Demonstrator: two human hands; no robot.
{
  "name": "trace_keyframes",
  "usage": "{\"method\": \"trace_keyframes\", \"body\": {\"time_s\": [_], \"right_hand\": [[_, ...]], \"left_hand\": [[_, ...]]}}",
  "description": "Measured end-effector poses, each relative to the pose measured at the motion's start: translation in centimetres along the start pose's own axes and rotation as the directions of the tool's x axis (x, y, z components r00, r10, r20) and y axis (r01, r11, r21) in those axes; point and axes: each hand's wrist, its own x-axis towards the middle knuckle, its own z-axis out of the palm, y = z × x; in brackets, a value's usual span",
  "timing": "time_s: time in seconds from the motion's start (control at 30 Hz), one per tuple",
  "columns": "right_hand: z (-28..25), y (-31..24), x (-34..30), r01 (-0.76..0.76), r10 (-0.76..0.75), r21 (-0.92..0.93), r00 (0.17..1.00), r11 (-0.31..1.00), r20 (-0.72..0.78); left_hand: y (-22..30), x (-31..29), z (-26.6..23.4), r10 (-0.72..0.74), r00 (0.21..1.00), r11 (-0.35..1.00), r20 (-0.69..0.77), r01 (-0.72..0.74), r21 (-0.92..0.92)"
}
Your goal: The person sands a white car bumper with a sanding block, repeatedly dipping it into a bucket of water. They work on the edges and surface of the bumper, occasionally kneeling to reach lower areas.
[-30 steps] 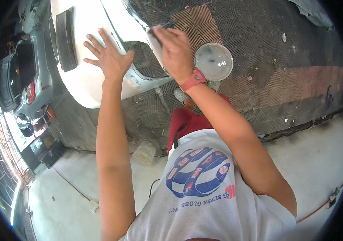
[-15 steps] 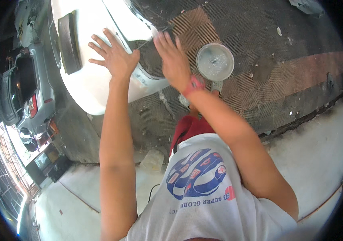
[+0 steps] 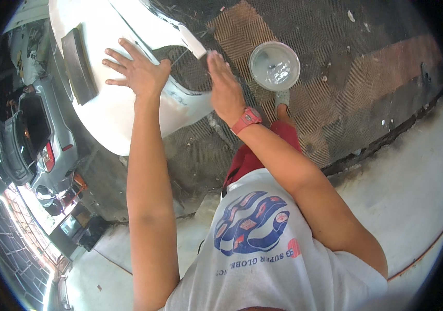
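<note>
My left hand (image 3: 141, 71) lies spread on a white car body panel (image 3: 102, 111), holding nothing. To its left, a long dark block (image 3: 79, 66) rests on the same panel. My right hand (image 3: 225, 92), with a red wristwatch (image 3: 247, 119) at the wrist, is at the end of a narrow white strip (image 3: 192, 42) along the panel's cut-out edge. Its fingers are stretched out and close together, with the tips slightly blurred. The palm side is hidden, so I cannot see whether anything thin lies under it.
Right of my right hand is a round tub of water (image 3: 275, 66), with my foot (image 3: 282, 101) just below it. Dark and brown textured matting (image 3: 335, 119) covers the floor, bordered by pale flooring (image 3: 397, 171). A silver car (image 3: 55, 129) with its rear open stands at the left.
My right hand has moved down along the panel's edge, showing more of the white strip's end. My left hand stays spread on the panel. The whole view has shifted slightly.
</note>
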Motion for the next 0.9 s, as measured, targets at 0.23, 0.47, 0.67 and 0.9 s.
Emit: {"method": "trace_keyframes", "body": {"time_s": [0.23, 0.47, 0.67, 0.9], "right_hand": [[0.9, 1.6, -4.3, -0.063, 0.064, 0.027, 0.995, 0.998, -0.071], [1.0, 0.5, -1.3, 0.035, -0.039, -0.051, 0.996, 0.998, -0.076], [1.7, -0.6, -1.5, 0.050, -0.053, -0.028, 0.993, 0.998, -0.108], [3.3, 4.8, -8.2, 0.067, -0.073, -0.086, 0.995, 0.994, -0.074]], "left_hand": [[0.6, 0.5, -0.3, 0.014, 0.999, 1.000, 0.032, -0.015, 0.023], [-0.2, 1.1, 0.3, -0.004, 0.999, 0.999, 0.042, 0.002, 0.039], [-0.1, 0.5, 0.1, 0.004, 0.999, 0.998, 0.053, -0.007, 0.063], [0.0, 0.9, 0.1, 0.026, 0.998, 0.999, 0.058, -0.029, 0.037]]}}
